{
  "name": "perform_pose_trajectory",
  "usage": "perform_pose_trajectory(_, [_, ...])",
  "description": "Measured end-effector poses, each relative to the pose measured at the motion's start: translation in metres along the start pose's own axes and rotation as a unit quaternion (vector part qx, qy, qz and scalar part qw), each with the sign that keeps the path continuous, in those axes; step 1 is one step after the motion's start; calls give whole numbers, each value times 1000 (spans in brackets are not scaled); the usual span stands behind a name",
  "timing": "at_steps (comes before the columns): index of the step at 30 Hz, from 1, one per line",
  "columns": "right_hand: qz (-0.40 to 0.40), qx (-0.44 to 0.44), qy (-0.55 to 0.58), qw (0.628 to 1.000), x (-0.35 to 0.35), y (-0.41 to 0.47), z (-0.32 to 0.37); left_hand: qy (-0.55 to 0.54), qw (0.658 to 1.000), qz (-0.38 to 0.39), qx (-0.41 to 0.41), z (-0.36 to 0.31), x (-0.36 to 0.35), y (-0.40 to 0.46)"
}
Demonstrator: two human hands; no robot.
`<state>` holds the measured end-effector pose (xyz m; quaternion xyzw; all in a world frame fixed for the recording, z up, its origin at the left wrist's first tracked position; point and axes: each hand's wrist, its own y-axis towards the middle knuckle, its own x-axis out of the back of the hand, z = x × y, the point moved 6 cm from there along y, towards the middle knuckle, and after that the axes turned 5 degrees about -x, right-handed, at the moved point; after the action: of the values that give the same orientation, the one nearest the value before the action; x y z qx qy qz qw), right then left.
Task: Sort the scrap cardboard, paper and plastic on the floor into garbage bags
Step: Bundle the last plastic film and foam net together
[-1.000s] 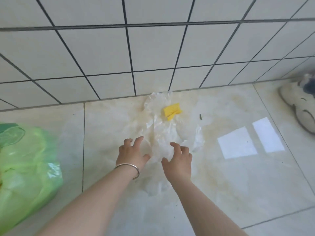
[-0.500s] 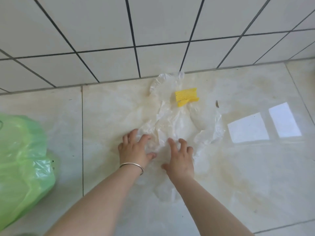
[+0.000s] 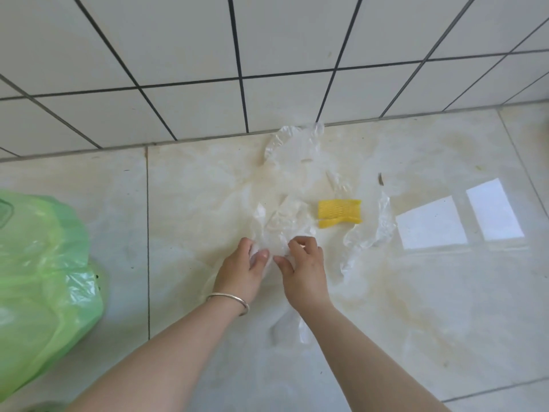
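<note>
Both hands, left hand (image 3: pixel 244 270) and right hand (image 3: pixel 303 269), pinch the near middle of the clear plastic sheet (image 3: pixel 300 185) on the floor, which stretches away toward the wall, yellow foam net (image 3: pixel 339 213) lying on it just right of the fingers.

Nothing here can be read. The green garbage bag (image 3: pixel 44 269) at the left edge of the floor (image 3: pixel 416 307) carries a faint darker outline near its top, but no letters or numbers come clear. The yellow foam net (image 3: pixel 339 213) lying on the clear plastic sheet (image 3: pixel 297 162) shows only its mesh pattern, and the sheet itself bears no print that I can make out. The wall tiles (image 3: pixel 178 49) are plain.
</note>
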<state>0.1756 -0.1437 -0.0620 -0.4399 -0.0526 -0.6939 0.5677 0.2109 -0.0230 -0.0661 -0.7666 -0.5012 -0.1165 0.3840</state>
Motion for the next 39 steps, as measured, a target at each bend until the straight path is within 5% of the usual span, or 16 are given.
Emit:
perform_pose_trajectory(5, [45,-74,205,975,0,3,7,-199,978,-26,58,-17,-4,-7])
perform_pose_trajectory(15, [124,-197,464,855,-18,-18,26,-316,942,-73,83,-37,3,-26])
perform_pose_trajectory(21, [7,-235,391,890,3,-23,17,-431,886,-82,150,-49,-9,-31])
perform_pose_trajectory(26, [-56,-208,268,939,20,-33,4,-523,810,9,264,-47,-33,-42])
perform_pose_trajectory(31, [-55,-154,164,973,20,-41,2,-473,840,51,261,-43,-33,-51])
perform_pose_trajectory(36, [-49,-64,90,993,24,-52,16,-396,892,-16,218,-34,-22,-50])
perform_pose_trajectory(39, [11,-143,111,983,21,-60,11,-362,911,-57,189,-23,-13,-50])
